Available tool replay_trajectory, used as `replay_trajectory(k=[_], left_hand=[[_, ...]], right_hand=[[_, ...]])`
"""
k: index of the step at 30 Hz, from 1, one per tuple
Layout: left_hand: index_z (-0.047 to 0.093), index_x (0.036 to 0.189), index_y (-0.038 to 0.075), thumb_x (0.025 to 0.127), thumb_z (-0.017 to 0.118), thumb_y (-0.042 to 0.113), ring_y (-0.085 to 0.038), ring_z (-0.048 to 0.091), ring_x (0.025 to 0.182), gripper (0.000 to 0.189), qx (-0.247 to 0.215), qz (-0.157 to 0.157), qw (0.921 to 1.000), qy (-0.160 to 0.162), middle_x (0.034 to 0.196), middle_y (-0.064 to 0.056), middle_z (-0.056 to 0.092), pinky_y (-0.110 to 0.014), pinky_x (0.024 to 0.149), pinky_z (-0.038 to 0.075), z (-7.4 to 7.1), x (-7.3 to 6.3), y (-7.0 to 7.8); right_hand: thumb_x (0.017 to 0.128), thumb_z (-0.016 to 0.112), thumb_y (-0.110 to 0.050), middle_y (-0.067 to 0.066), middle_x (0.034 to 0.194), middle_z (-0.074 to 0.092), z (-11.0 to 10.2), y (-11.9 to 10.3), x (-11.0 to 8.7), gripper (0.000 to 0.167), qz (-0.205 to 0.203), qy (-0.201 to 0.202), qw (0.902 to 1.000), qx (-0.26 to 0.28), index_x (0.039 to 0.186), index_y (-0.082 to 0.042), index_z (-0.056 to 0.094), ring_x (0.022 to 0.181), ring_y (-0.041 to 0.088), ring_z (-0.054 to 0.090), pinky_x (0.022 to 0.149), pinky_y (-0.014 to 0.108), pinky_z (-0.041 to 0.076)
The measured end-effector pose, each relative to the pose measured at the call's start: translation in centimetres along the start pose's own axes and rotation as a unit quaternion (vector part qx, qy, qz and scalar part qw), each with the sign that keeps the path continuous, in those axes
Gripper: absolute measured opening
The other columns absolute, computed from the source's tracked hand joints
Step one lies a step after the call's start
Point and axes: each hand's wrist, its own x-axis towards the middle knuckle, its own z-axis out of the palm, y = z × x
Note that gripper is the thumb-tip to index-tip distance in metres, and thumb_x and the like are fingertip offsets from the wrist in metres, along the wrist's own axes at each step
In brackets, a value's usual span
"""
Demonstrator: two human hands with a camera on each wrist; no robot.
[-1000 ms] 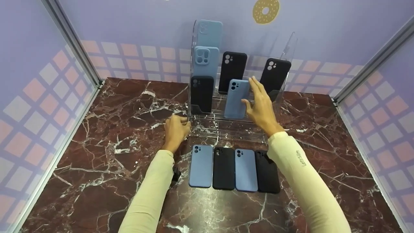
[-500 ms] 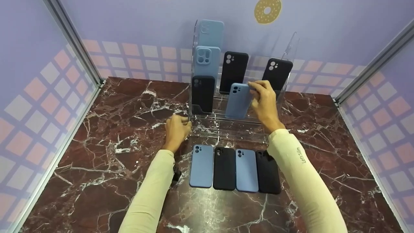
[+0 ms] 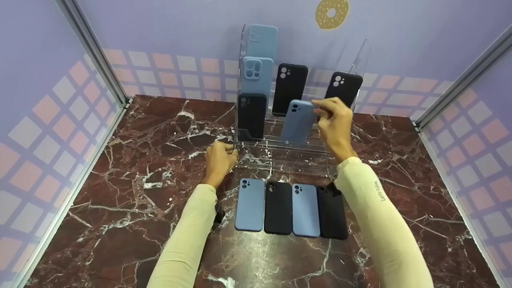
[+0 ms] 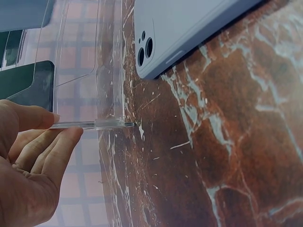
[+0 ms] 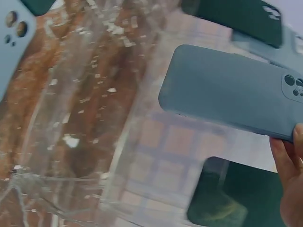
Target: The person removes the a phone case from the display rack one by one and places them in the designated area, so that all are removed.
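My right hand (image 3: 336, 126) pinches a blue phone case (image 3: 298, 122) by its upper right edge, tilted, in front of a clear stepped display stand (image 3: 288, 149). In the right wrist view that blue case (image 5: 222, 90) has thumb and fingers on its camera end. At the stand's front left, my left hand (image 3: 220, 160) grips the clear side panel (image 4: 90, 125) between thumb and fingers, as the left wrist view shows. Black cases stand in the rack at left (image 3: 252, 116), middle (image 3: 290, 88) and right (image 3: 345, 88). Two light blue cases (image 3: 258, 80) rise behind the left one.
Before the stand, cases lie side by side on the dark red marbled table (image 3: 152, 208): a blue case (image 3: 250, 205), a black case (image 3: 278, 208), another blue case (image 3: 306, 211) and another black case (image 3: 333, 214). Patterned panels (image 3: 180, 36) enclose the back and sides.
My right hand goes from straight fingers at the blue case's side to pinching its upper edge. The case now leans further and has shifted slightly right. My left hand keeps its place.
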Motion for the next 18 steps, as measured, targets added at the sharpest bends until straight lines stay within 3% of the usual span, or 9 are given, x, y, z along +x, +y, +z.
replay_trajectory(k=[8, 18], left_hand=[[0.081, 0.098, 0.004, 0.084, 0.076, 0.009, -0.035, 0.073, 0.096, 0.016, 0.002, 0.003, 1.0000, -0.001, 0.092, -0.011, 0.077, -0.050, 0.092, 0.052, 0.2, 0.1, 0.1], [0.081, 0.098, 0.004, 0.084, 0.075, 0.009, -0.035, 0.073, 0.096, 0.016, -0.001, 0.002, 1.0000, -0.001, 0.091, -0.011, 0.077, -0.050, 0.092, 0.052, 0.1, 0.0, 0.0]], right_hand=[[0.083, 0.067, 0.018, 0.019, 0.094, 0.072, -2.9, -2.1, 0.7, 0.020, -0.026, 0.025, 0.9985, 0.041, 0.097, 0.007, 0.076, 0.085, 0.030, 0.068, 0.079, 0.022, 0.055], [0.078, 0.066, 0.021, 0.020, 0.091, 0.073, -6.6, -3.0, -2.0, 0.023, -0.066, -0.013, 0.9977, 0.012, 0.093, 0.007, 0.076, 0.078, 0.030, 0.068, 0.070, 0.012, 0.052]])
